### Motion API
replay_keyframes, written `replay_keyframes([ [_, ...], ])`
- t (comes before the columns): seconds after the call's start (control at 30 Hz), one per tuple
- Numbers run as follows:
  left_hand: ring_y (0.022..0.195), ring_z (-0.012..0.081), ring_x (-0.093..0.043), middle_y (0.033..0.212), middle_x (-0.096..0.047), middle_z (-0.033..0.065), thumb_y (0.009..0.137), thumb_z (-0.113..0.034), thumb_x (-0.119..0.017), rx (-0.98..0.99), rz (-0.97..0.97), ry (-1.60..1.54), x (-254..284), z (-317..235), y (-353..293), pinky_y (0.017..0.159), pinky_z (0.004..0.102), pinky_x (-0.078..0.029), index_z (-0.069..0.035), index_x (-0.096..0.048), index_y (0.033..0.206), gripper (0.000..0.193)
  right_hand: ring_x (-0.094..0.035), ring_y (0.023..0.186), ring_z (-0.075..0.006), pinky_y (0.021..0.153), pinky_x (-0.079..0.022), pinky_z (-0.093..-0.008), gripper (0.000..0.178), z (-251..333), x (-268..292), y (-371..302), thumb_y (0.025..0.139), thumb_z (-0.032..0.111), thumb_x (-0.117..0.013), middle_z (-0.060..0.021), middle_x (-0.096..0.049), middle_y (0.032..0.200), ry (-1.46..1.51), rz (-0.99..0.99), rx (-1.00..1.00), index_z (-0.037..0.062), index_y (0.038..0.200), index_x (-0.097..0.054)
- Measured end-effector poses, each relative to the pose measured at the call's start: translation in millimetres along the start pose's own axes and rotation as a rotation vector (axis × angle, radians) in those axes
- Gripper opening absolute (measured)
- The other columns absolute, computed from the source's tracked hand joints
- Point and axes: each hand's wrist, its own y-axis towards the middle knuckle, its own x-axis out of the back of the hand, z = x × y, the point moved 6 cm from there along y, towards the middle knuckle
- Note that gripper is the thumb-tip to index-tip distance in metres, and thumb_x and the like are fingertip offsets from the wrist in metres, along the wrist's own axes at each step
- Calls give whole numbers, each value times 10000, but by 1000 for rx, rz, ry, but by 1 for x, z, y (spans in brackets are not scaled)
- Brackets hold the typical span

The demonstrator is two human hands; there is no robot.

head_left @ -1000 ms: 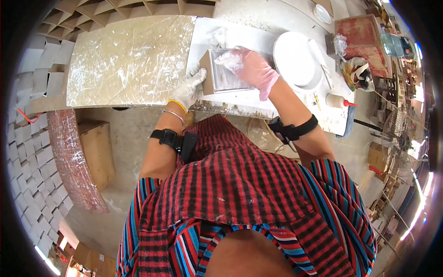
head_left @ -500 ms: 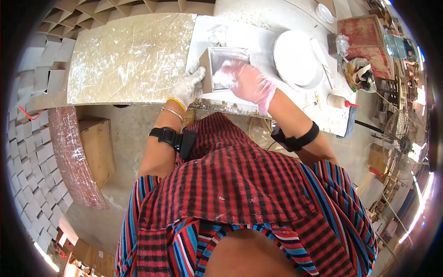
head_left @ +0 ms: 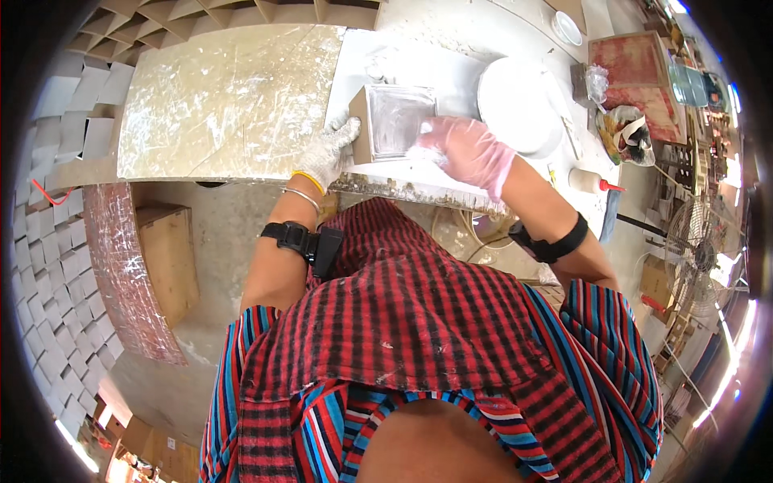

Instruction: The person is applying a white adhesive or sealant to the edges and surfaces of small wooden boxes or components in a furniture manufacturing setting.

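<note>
- box (head_left: 400, 121) sits upper centre of the frame on the bench (head_left: 233, 105); greyish panel up, streaky smears across it, brown wall on its left.
- left hand (head_left: 328, 151), white knit glove: set against the box's left wall near the bench's front edge. grip looks loosely spread, bracing rather than wrapped round it.
- right hand (head_left: 467, 151), thin pinkish glove: at the lower right corner of the panel, fingers curled, white stuff on the tips. can't tell if the grip is pinching a wad or just bunched; can't tell contact with the panel either.
- white round tub (head_left: 515, 109) just right of the box, beyond the right hand; bottle (head_left: 585, 181) with red tip further right.
- step looks like hand-wiping white stuff over the panel. for a good job, i'd keep the left palm firm on the wall so the box can't skid.
- light even pressure, long overlapping strokes, right out to the rims and corners.
- watch the lower right corner: excess could pile up there or run over the edge.
- keep the left glove off the wet face.
</note>
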Motion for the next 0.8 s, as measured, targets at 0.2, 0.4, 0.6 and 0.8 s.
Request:
replay_keyframes([
  [0.2,793,178,-585,954,-559,67,775,-174,-609,34,-5,-42,-1,-1,-4,647,301,-536,-82,-493,1066,327,-569,816,-308,669,-464,-375,236,-12,13,14,694,69,-507,-145,-584,859,-408,117,-52,90,909,-602],
  [0.4,998,195,-497,1170,-453,86,783,-213,-604,14,114,13,-5,-3,-2,753,334,-483,-57,-264,1303,641,-581,796,-294,661,-477,-362,252,-5,7,12,697,58,-494,-148,-584,856,-367,-29,37,66,933,-583],
  [0.6,828,177,-576,950,-554,55,818,-160,-550,18,31,-37,-6,-4,-7,669,310,-532,-81,-466,1109,313,-571,844,-278,683,-474,-364,227,-8,7,19,706,65,-489,-136,-572,907,-385,195,-209,70,916,-577],
  [0.8,814,180,-583,982,-550,75,825,-142,-534,33,56,-48,-11,-6,-11,659,301,-536,-82,-416,1193,391,-562,830,-280,715,-462,-349,253,-51,29,46,705,81,-519,-129,-566,867,-459,-297,-169,67,952,-569],
])
